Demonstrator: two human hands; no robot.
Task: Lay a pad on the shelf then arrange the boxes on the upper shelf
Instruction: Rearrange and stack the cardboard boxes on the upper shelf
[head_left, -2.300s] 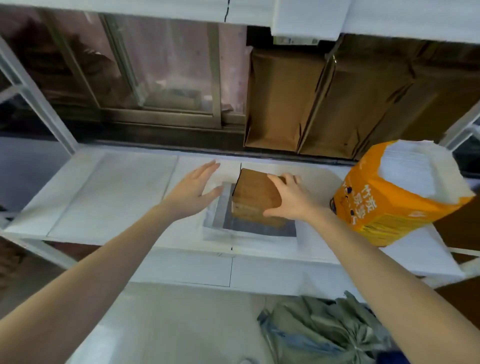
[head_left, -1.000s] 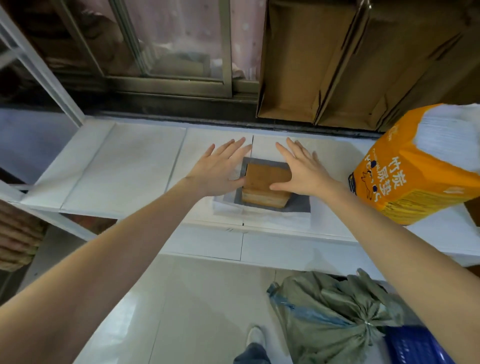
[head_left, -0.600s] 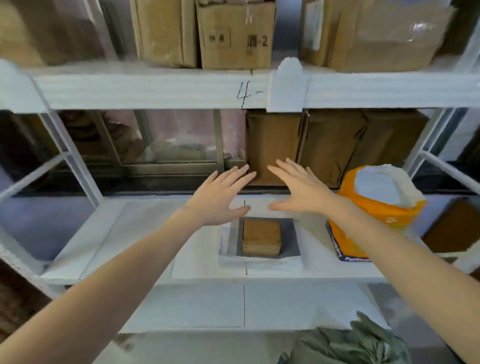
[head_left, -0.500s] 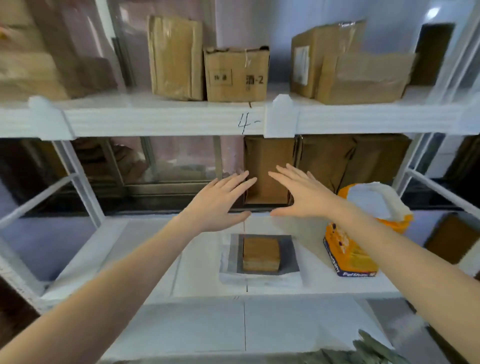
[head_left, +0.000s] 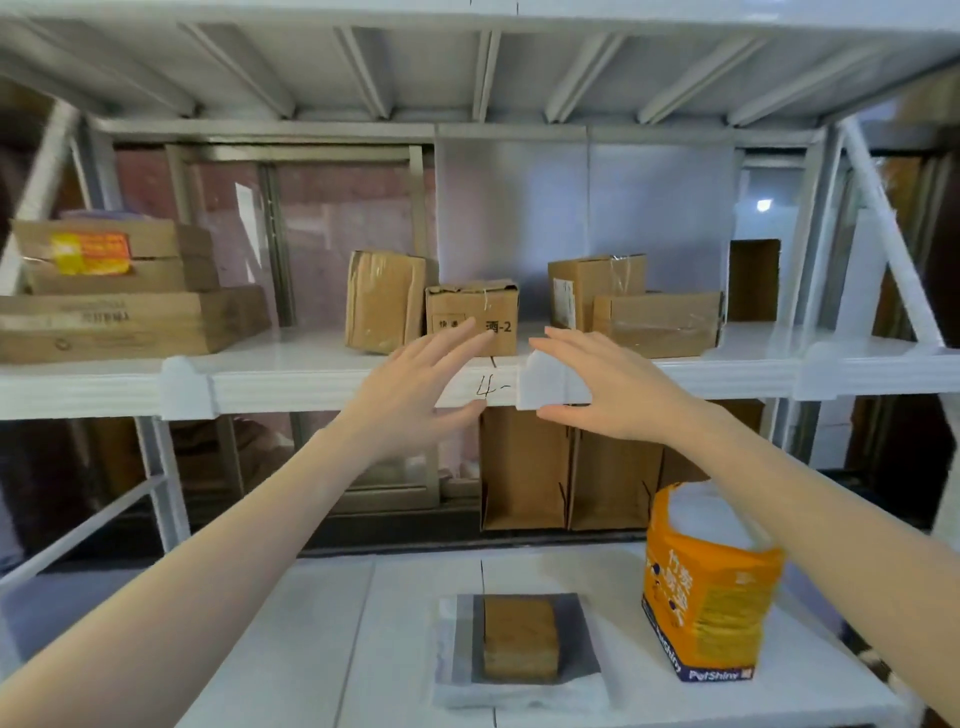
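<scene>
White metal shelving fills the head view, cardboard boxes (head_left: 471, 317) on the upper shelf (head_left: 322, 371), both hands, left (head_left: 415, 387) and right (head_left: 597, 387), open and empty before its edge, the pad (head_left: 519, 686) below under a brown block (head_left: 521, 643).

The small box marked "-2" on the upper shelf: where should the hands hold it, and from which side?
Probably by its two side faces, coming from the front. The small box stands upright at the shelf edge; a taller box sits close on its left, so the left hand has little room. The right side is free for the right hand.
</scene>
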